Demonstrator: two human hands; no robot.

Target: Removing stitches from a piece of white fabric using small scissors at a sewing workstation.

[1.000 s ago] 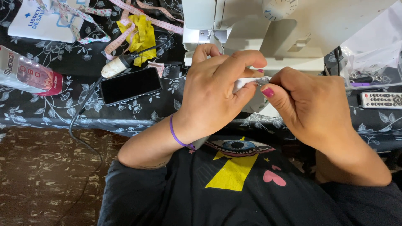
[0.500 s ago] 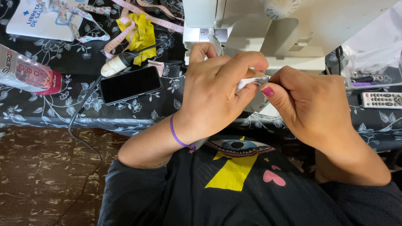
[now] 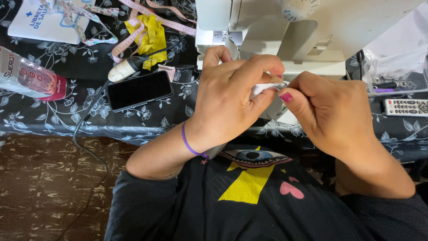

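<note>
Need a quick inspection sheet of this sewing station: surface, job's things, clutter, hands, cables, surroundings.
Surface: black floral tablecloth.
Job's things: small white piece pinched in front of the white sewing machine.
Clutter: dark phone, measuring tape, yellow cloth, plastic bottle, white booklet, remote control.
Hands: left hand and right hand both grip the white piece.
Cables: black cable hangs off the table edge.
Surroundings: brown patterned floor.

Dark phone screen (image 3: 139, 90), red-labelled bottle (image 3: 27, 78)

Black floral tablecloth (image 3: 89, 111); white sewing machine (image 3: 339, 31); yellow fabric scrap (image 3: 149, 38); purple wristband (image 3: 189, 143); black phone (image 3: 139, 90).
</note>
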